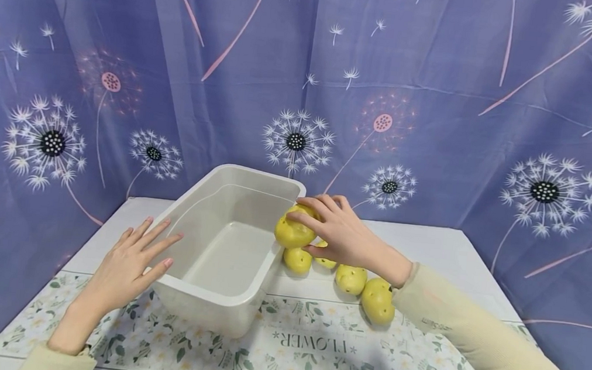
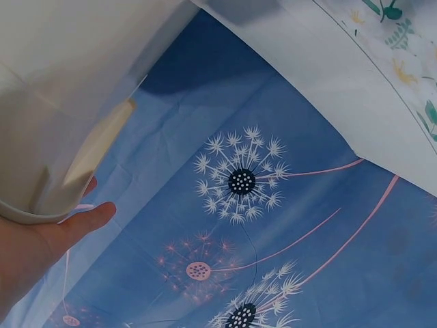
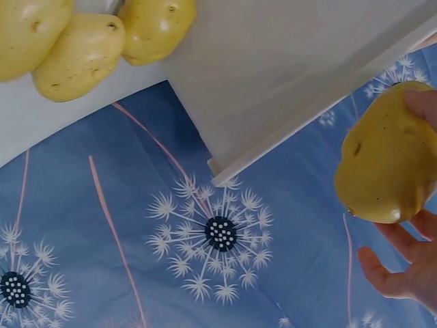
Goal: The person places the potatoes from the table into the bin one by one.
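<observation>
In the head view my right hand (image 1: pixel 341 233) grips a yellow potato (image 1: pixel 294 227) at the right rim of a pale grey plastic bin (image 1: pixel 262 264). The right wrist view shows this potato (image 3: pixel 386 154) between thumb and fingers, with dark specks on its skin. My left hand (image 1: pixel 127 267) lies with spread, straight fingers on the bin's left rim. Several more potatoes rest on the table to the right of the bin, among them one potato (image 1: pixel 297 260) close beside its wall and another potato (image 1: pixel 378 301) farthest right. The bin's visible floor is bare.
A white table (image 1: pixel 418 242) carries a floral runner (image 1: pixel 312 357) with the word FLOWER upside down along the near side. Blue-purple curtains (image 1: pixel 217 113) with dandelion prints hang behind the table and at both sides.
</observation>
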Demonstrator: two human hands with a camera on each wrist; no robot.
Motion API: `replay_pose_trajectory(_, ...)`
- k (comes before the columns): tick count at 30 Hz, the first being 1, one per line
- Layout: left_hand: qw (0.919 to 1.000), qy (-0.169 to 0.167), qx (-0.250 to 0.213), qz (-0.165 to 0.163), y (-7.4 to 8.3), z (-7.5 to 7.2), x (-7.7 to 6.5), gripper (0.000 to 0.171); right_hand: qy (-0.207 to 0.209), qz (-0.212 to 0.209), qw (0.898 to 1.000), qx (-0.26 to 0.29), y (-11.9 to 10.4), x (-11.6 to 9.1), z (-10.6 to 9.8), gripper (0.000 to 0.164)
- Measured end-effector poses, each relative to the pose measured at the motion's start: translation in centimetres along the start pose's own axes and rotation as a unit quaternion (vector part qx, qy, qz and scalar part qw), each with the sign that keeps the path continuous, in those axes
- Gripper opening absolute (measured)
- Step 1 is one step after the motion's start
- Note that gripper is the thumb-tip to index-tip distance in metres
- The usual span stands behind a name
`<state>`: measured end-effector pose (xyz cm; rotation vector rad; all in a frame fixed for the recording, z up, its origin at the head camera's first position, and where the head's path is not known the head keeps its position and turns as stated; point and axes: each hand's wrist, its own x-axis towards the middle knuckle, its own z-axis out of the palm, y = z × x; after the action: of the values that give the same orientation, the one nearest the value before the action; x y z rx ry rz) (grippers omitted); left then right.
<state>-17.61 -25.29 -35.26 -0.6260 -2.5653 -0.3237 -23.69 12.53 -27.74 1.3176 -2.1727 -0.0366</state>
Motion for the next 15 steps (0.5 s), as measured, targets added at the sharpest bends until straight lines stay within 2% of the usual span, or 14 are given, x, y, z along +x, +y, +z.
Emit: replay_pose_trajectory(15, 1.0000, 0.003, 0.000, -0.002, 0.2, -0.1, 0.0, 0.045, 0.018, -0.003, 1.000, -0.002, -0.5, 2.0, 0.0, 0.059)
